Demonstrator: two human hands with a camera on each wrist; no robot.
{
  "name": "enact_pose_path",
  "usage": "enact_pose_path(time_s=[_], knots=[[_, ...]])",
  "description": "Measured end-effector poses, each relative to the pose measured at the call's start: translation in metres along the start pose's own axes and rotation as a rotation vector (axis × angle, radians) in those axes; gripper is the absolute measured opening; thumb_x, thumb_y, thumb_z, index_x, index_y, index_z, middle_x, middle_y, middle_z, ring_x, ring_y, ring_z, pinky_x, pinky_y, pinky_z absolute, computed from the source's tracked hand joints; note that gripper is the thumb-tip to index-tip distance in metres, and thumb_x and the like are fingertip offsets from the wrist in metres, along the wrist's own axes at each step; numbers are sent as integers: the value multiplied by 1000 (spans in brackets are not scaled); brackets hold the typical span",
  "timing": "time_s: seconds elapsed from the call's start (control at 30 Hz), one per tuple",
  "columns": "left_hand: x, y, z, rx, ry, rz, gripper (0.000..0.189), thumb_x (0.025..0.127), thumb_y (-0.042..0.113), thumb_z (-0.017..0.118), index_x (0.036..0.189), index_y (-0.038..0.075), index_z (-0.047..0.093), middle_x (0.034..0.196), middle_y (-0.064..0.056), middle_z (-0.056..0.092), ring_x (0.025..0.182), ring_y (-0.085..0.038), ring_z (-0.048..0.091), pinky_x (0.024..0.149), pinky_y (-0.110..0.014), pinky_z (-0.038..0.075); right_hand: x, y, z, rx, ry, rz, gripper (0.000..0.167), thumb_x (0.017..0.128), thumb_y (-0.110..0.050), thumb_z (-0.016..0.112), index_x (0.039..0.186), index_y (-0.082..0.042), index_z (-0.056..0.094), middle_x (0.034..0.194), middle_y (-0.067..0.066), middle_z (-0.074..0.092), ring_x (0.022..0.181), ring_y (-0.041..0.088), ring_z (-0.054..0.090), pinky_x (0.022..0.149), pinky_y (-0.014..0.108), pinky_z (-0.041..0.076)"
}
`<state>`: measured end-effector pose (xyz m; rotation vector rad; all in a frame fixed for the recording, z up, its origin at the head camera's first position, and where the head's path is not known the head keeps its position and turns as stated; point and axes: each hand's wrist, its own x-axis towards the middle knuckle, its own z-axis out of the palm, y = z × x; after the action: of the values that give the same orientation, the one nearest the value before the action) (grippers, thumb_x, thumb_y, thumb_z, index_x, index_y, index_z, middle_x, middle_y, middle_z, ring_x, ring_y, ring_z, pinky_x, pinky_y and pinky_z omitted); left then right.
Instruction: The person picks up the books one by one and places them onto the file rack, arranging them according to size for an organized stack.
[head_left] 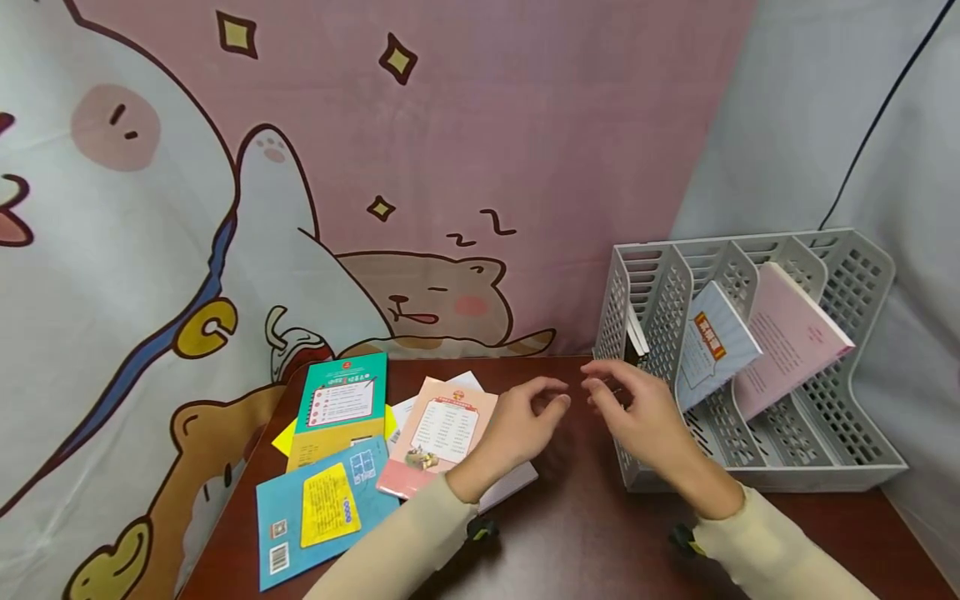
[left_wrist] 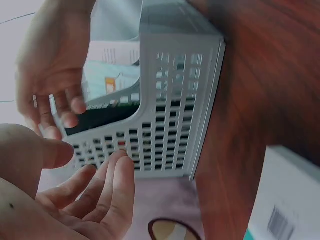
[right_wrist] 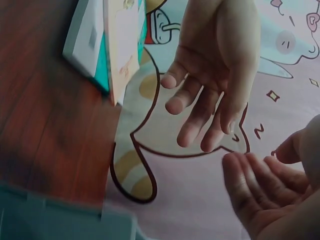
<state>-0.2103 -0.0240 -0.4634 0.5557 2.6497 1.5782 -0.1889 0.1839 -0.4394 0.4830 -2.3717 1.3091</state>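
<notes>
Both hands hover over the table with relaxed, loosely bent fingers and nothing between them. In the head view my left hand [head_left: 517,425] is just right of a pink-orange booklet [head_left: 444,433], which lies on top of a loose pile. My right hand [head_left: 641,417] hangs at the left front of a grey slotted file rack [head_left: 765,481], fingertips facing those of the left hand across a small gap. Inside the rack lean a light blue book [head_left: 712,346] and a pink book [head_left: 791,342]; a dark, white-edged book [head_left: 636,340] stands in the leftmost slot.
Left of the hands lie a green-and-yellow book [head_left: 341,404] and a blue book [head_left: 288,500] with a yellow label. Whitish books [head_left: 510,487] stick out under the booklet. A cartoon-printed cloth [head_left: 570,167] hangs behind the dark red table [head_left: 577,542]. A black cable [head_left: 877,125] runs down behind the rack.
</notes>
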Motion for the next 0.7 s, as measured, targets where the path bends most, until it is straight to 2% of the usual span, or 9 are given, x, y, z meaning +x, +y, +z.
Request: enact_pose_path(time_s=[0.27,0.47,0.6,0.7], knots=[[-12,-13,-36,32,70,-62,24,108,31,68,127,22,79,106,1,81,84,-10,69,73,-25,56,10,-10,27,-105,-60,58,21,108,-16,70,127,-12,78,117,4,82,89,15,74,79,34,62],[-25,-34,-66,76,134,-131,25,109,33,69,130,23,78,115,-2,82,89,-14,74,73,-29,60,17,-16,54,-151,-141,116,26,107,-23,69,130,-13,78,125,4,80,93,19,71,86,43,60],[-35,-48,-85,143,161,-214,30,108,36,70,134,22,77,121,-4,82,97,-19,76,75,-31,60,19,-17,74,-181,-212,161,30,107,-29,68,132,-15,76,131,5,78,102,24,73,92,47,59],[-45,-56,-97,188,149,-288,36,108,39,70,140,23,73,128,-5,80,105,-23,74,73,-33,62,20,-14,88,-186,-262,202,33,107,-30,68,135,-14,75,130,5,77,103,23,73,92,47,59]])
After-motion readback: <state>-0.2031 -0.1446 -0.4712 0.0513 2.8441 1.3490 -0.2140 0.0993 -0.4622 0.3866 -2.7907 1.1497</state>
